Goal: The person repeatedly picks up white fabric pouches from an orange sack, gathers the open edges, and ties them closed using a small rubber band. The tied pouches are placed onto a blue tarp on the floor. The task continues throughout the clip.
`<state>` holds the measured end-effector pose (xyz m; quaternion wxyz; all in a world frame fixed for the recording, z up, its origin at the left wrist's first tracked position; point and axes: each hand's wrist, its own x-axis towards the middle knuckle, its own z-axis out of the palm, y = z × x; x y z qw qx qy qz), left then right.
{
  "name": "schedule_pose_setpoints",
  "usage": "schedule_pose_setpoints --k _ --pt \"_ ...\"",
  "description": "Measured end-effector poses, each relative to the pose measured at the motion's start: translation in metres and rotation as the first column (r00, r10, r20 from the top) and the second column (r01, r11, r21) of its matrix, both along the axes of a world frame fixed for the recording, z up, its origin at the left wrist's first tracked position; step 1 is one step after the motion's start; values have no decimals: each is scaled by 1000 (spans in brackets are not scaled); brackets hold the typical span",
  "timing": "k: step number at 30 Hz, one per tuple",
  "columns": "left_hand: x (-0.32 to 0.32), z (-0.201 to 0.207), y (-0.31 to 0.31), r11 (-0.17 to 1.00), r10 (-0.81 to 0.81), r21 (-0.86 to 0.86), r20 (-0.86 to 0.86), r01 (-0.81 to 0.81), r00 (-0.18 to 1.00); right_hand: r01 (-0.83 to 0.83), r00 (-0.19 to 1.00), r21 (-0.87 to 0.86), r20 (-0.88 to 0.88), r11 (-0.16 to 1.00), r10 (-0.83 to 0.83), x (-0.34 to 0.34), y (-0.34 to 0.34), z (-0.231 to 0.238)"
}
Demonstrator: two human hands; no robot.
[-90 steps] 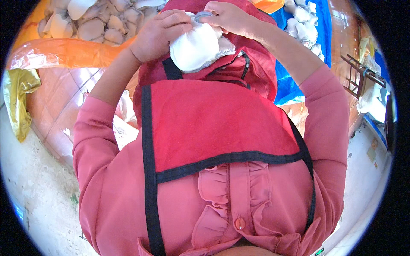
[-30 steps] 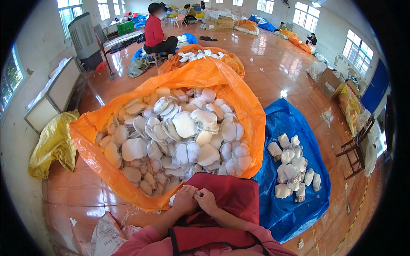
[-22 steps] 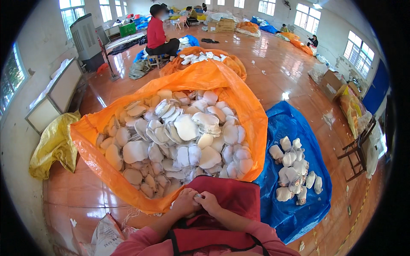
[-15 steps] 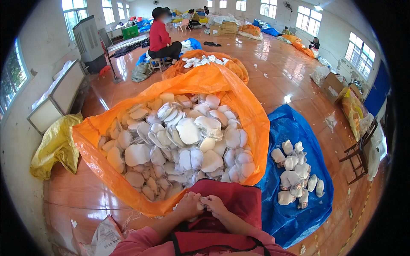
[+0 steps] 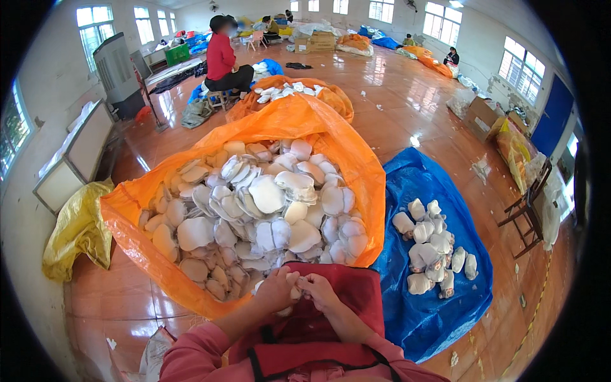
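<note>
An open orange sack (image 5: 366,181) holds heaped pale pads (image 5: 267,194); rightward, a blue sheet (image 5: 420,331) carries white bundles (image 5: 423,231). Over a red apron (image 5: 347,290), the left hand's (image 5: 277,290) fingers grasp a white piece (image 5: 295,293), long axis hidden; right hand's (image 5: 318,291) fingers meet its right side, grip unclear.

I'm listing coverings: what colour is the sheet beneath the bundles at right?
The sheet is blue, clearest in the head view.
</note>
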<state>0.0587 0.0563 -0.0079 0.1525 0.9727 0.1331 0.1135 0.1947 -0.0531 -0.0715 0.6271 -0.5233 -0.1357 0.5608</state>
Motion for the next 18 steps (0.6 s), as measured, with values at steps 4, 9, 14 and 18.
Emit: schedule_pose_setpoints --k 4,9,14,18 --pt "-4 -17 3 999 -26 -46 -5 26 1000 38 988 -23 153 999 -34 -15 -3 -5" --pt "-16 -25 -10 987 7 -154 -181 -35 983 47 989 -58 142 997 -39 -32 -17 -13" --pt "-18 -36 -10 984 54 -154 -230 -91 972 45 987 -47 155 998 -38 -32 -18 -15" --pt "-8 -34 -14 964 127 -171 -369 -202 921 35 969 -96 248 995 -10 -26 -16 -10"
